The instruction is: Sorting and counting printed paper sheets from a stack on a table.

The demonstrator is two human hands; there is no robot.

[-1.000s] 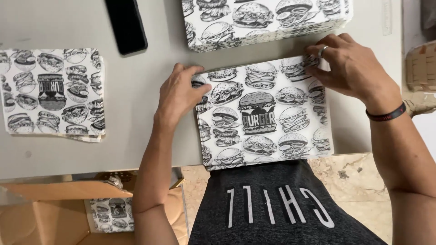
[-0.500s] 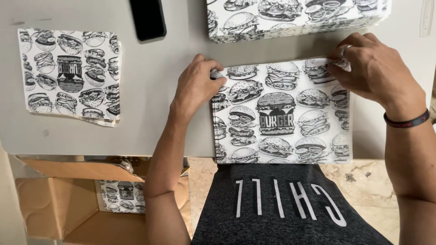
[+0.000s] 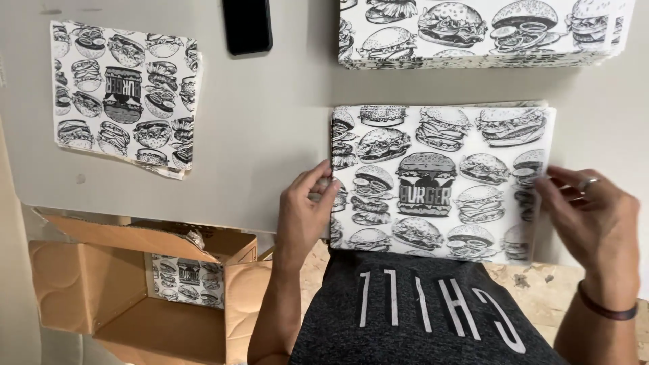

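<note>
A pale grey, smooth-topped table point(image 3: 270, 128) carries a black-and-white burger-printed paper sheet point(image 3: 439, 182) at its near edge — beyond it a thick stack of the same printed paper point(image 3: 483, 34), well to its left a smaller printed pile point(image 3: 125, 94) — and a black slab-shaped phone point(image 3: 247, 26) up-left of it.

Dark grey shirt point(image 3: 419, 311), ring point(image 3: 588, 182), dark wristband point(image 3: 608, 309).

Burger-print sheet point(image 3: 439, 179) at table's near edge, bigger stack point(image 3: 480, 30) at far edge, smaller stack point(image 3: 122, 94) left; black phone point(image 3: 247, 26) far edge, screen dark; open brown carton point(image 3: 135, 290) below near-left edge.
</note>
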